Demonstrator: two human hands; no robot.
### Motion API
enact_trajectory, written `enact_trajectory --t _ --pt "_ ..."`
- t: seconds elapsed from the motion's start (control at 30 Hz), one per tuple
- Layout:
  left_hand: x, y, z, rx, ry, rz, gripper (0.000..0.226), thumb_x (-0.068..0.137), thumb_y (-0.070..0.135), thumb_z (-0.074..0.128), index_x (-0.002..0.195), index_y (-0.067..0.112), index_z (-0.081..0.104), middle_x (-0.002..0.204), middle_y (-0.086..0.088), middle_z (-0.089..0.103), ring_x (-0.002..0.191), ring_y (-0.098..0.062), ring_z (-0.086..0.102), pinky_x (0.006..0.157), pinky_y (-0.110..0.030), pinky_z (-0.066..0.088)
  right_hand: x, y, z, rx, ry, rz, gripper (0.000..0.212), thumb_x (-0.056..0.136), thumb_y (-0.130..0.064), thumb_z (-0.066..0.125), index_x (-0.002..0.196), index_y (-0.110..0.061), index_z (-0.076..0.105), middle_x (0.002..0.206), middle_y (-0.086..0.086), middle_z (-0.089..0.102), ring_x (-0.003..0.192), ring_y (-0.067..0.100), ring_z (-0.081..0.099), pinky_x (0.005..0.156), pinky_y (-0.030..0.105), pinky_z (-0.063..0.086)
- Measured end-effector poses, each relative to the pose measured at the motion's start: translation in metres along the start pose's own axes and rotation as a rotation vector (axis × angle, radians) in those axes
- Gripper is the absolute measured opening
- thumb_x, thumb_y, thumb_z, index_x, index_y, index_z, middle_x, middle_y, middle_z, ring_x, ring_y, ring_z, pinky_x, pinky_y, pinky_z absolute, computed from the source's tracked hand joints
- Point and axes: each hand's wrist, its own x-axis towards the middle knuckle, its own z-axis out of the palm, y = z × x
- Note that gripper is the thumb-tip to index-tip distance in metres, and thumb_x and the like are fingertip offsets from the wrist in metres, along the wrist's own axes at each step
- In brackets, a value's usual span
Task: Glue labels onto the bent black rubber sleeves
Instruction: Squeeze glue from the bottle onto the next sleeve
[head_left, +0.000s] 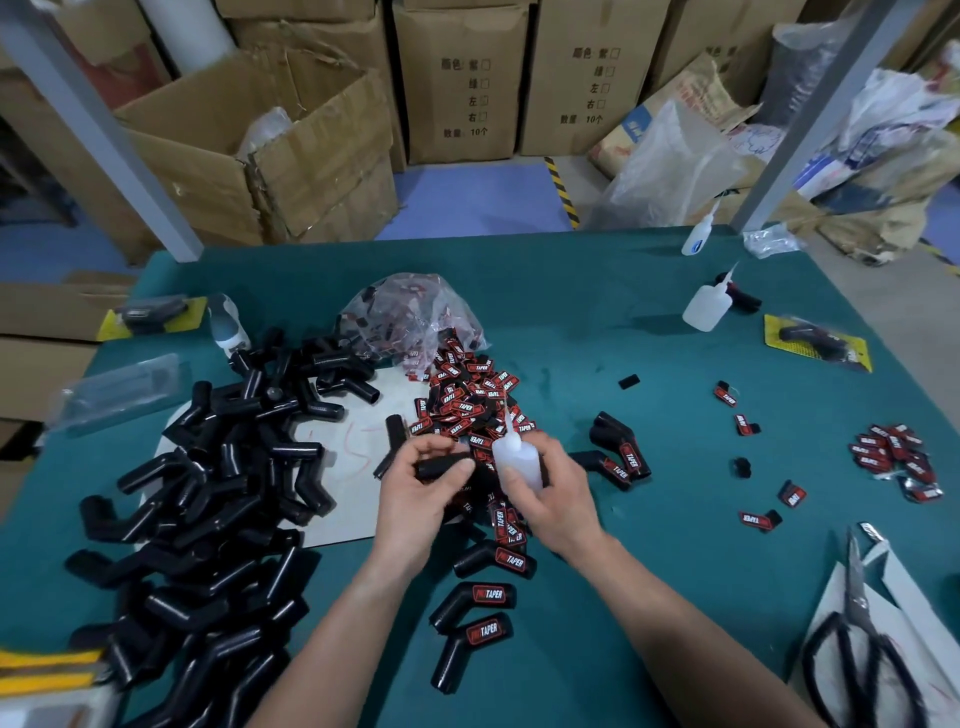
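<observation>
My left hand (418, 480) grips a bent black rubber sleeve (441, 466) over the middle of the green table (623, 322). Beside it my right hand (545, 486) holds a small white glue bottle (513, 457), its thin nozzle pointing up and away. Just behind both hands lies a heap of red-and-black labels (470, 402) spilling from a clear bag (410, 317). A big pile of unlabelled black sleeves (208, 493) fills the left side. Labelled sleeves (480, 597) lie near my forearms, and two more labelled sleeves (621, 457) sit to the right.
Scissors (857, 639) lie at the near right on white paper. Loose labels (893, 457) are scattered on the right. Two more glue bottles (706, 306) stand at the far right. Packaged parts (815, 340) sit near the edges. Cardboard boxes (462, 83) stand behind the table.
</observation>
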Motion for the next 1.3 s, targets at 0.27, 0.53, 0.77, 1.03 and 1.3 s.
enact_trajectory --t 0.27,0.53,0.77,1.03,1.3 --pt "0.004 -0.005 0.002 -0.493 -0.036 -0.081 0.033 0.089 0.015 0.062 0.122 0.011 0.063 0.094 -0.005 0.077 0.085 -0.016 0.072 0.086 -0.035 0.056 -0.006 0.0 0.007 0.033 -0.107 -0.057 0.028 0.096 -0.037 0.054 0.124 -0.035 0.051 0.113 -0.024 0.054 0.102 -0.001 0.056 0.086 0.01 0.041" --pt "0.004 -0.022 -0.003 -0.203 -0.095 0.041 0.056 0.087 0.007 0.06 0.135 0.03 0.042 0.087 0.001 0.06 0.061 -0.015 0.047 0.05 -0.027 0.038 0.007 0.001 -0.006 0.278 0.063 0.19 0.048 0.083 -0.033 0.07 0.12 -0.054 0.047 0.11 -0.029 0.06 0.101 0.0 0.062 0.086 0.018 0.049" --pt "0.011 -0.026 -0.01 -0.159 -0.02 0.086 0.019 0.089 0.023 0.07 0.1 0.034 0.059 0.091 -0.01 0.071 0.067 -0.021 0.062 0.051 -0.027 0.049 0.024 0.007 -0.019 0.744 0.294 0.405 0.034 0.072 -0.013 0.083 0.099 -0.027 0.07 0.092 -0.008 0.071 0.084 0.013 0.063 0.07 0.026 0.053" --pt "0.016 -0.036 -0.012 0.026 -0.056 0.1 0.023 0.105 0.014 0.058 0.112 0.032 0.071 0.104 -0.011 0.069 0.068 -0.013 0.053 0.057 -0.021 0.044 0.035 0.009 -0.032 1.2 0.291 0.499 0.012 0.085 -0.011 0.067 0.09 -0.016 0.076 0.088 0.004 0.071 0.067 0.008 0.058 0.051 0.018 0.043" --pt "0.016 -0.04 -0.014 0.074 -0.016 0.126 0.025 0.102 0.018 0.064 0.115 0.037 0.075 0.105 -0.008 0.071 0.079 -0.012 0.066 0.071 -0.023 0.055 0.033 0.015 -0.026 0.995 0.432 0.482 0.02 0.083 -0.03 0.071 0.091 -0.013 0.065 0.076 0.003 0.069 0.06 0.015 0.058 0.047 0.026 0.044"
